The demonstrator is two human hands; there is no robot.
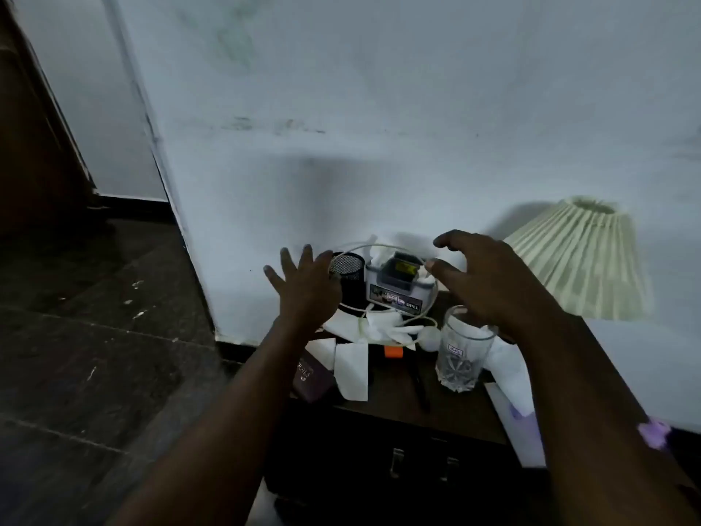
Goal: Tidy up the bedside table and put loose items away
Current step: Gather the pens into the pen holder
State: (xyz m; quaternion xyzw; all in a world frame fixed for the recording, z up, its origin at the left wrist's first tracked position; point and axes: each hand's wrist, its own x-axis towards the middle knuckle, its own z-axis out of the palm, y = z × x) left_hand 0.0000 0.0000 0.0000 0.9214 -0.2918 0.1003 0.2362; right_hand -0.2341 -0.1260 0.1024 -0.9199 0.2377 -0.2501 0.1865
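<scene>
Left hand [303, 286] spread wide, empty, just beside a black mesh cup [347, 273]. Dark booklet [313, 377] below it, lettering unreadable. Dark bedside table [447, 411] against the wall, cluttered: white paper scraps [352, 370], looped white cable [383, 247], a box [398, 294] labelled "OPEL", orange item [393, 351], black pen [421, 389], cut-glass tumbler [464, 351] with a small logo. Right hand [489, 279] open, fingers curled, above the tumbler. Pleated lampshade [580, 260] far right.
</scene>
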